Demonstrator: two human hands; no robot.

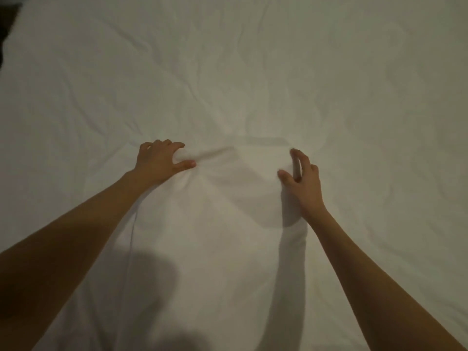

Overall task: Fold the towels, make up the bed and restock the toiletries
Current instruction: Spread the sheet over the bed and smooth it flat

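Your two bare hands are at work on a white bed sheet, one gathering cloth, the other spread above it.

The wrinkled white sheet (253, 72) fills almost the whole view, with creases running toward a bunched ridge near its middle and a dark strip at the sheet's upper-left corner (7, 24). Your forearms reach in from the bottom edge across the sheet's lower half. Your left hand (158, 162) sits at the left end of that ridge, fingers curled and thumb stretched out, pinching a fold of sheet between them. Your right hand (302, 178) is at the ridge's right end, fingers spread and only loosely bent, holding nothing; you cannot tell whether its fingertips touch the cloth.
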